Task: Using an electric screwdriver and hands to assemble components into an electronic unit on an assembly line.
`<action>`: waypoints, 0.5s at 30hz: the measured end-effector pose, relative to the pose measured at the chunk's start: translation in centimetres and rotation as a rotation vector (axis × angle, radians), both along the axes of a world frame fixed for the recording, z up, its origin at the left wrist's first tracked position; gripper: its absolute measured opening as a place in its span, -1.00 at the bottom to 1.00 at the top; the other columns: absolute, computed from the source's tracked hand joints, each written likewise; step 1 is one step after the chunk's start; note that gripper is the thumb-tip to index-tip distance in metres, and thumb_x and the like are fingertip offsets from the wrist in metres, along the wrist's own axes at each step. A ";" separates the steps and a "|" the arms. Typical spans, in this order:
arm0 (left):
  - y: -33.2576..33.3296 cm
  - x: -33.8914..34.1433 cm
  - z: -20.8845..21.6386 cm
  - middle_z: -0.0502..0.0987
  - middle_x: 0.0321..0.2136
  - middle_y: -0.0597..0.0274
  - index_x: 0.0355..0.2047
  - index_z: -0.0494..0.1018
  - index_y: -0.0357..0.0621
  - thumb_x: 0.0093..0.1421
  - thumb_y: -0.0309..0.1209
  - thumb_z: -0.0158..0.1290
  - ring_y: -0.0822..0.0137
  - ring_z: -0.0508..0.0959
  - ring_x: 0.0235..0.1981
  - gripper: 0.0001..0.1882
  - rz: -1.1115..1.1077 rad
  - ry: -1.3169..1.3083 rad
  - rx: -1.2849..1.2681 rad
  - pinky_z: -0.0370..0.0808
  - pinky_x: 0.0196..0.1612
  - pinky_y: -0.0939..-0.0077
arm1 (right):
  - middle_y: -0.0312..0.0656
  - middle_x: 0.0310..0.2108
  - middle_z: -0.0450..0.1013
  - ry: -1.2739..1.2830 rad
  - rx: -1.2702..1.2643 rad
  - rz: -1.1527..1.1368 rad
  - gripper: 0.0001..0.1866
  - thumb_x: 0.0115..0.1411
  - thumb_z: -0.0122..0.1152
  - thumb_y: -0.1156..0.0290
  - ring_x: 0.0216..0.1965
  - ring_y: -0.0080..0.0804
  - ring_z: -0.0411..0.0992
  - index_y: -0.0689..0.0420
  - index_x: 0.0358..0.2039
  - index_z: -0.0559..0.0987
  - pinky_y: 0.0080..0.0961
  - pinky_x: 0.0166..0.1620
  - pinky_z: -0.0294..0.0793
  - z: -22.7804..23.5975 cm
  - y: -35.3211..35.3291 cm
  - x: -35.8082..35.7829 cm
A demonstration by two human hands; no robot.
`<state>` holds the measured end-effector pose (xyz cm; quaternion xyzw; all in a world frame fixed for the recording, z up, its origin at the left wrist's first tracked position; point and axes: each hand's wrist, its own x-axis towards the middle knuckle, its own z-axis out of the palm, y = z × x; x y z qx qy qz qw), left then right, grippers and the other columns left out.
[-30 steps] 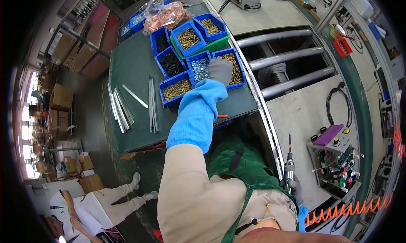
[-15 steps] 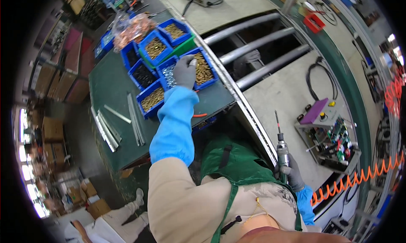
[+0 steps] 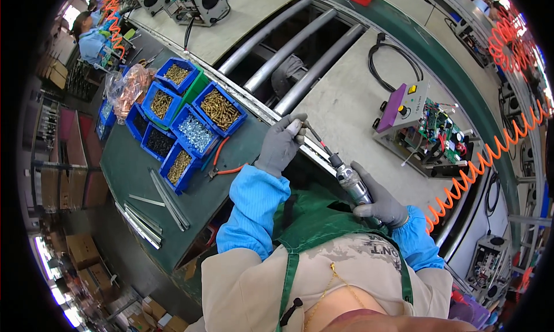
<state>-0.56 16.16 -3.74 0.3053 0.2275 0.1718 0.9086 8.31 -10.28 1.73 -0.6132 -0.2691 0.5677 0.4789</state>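
Note:
My right hand (image 3: 382,198), in a grey glove, is wrapped round a silver air screwdriver (image 3: 351,179), which tilts up to the left. Its long bit (image 3: 317,137) has a red band near the middle. My left hand (image 3: 280,144), also gloved in grey, is closed in a pinch at the bit's tip. Whatever lies between those fingertips is too small to make out. Left of this hand, blue bins hold brass-coloured screws (image 3: 220,109), silvery small parts (image 3: 195,132) and black parts (image 3: 160,142). Pliers (image 3: 217,155) with red-orange handles lie between the bins and my left sleeve.
On the right bench stands an open device (image 3: 395,108) with a purple panel and exposed circuit boards; a black cable (image 3: 375,60) lies behind it. Metal rollers (image 3: 317,69) cross the gap ahead. Metal strips (image 3: 168,199) lie left. An orange coiled hose (image 3: 461,187) hangs right. Another person (image 3: 92,43) sits far left.
My left hand has left the bins and come right to the bit's tip. The screwdriver has risen toward it and tilts left. The whole view has swung to the right.

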 end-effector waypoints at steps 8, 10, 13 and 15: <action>-0.1 1.1 0.4 0.38 -0.49 0.32 -0.23 0.45 -0.34 0.28 -0.30 -0.10 0.60 0.26 -0.55 -0.69 -0.215 0.199 0.408 0.25 -0.49 0.75 | -0.08 0.12 0.20 -0.054 0.015 -0.001 0.11 -0.18 0.36 0.29 -0.04 -0.37 0.23 0.12 0.32 -0.11 -0.49 0.02 0.20 -0.3 -1.2 -0.2; 0.2 1.7 0.8 0.37 -0.52 0.33 -0.27 0.46 -0.34 0.26 -0.29 -0.07 0.61 0.28 -0.55 -0.70 -0.260 0.248 0.458 0.27 -0.49 0.74 | -0.02 0.17 0.17 -0.044 0.030 -0.012 0.06 -0.14 0.33 0.29 0.19 -0.27 0.13 0.12 0.32 -0.08 -0.44 0.21 0.04 -0.5 -1.3 -0.1; 1.1 2.0 2.3 0.42 -0.54 0.31 -0.33 0.50 -0.31 0.21 -0.25 -0.02 0.53 0.35 -0.52 -0.69 -0.398 0.362 0.687 0.32 -0.44 0.64 | -0.11 0.07 0.23 -0.181 0.098 0.009 0.13 -0.20 0.37 0.31 -0.18 -0.47 0.35 0.11 0.32 -0.12 -0.55 -0.08 0.35 -1.9 -1.7 0.2; 2.1 1.2 2.5 0.50 -0.50 0.23 -0.35 0.54 -0.29 0.16 -0.23 0.02 0.40 0.44 -0.45 -0.68 -0.561 0.398 0.990 0.39 -0.35 0.50 | -0.13 0.01 0.28 -0.273 0.128 0.117 0.17 -0.25 0.40 0.24 -0.25 -0.47 0.40 0.10 0.32 -0.10 -0.58 -0.20 0.43 -2.3 -1.5 0.2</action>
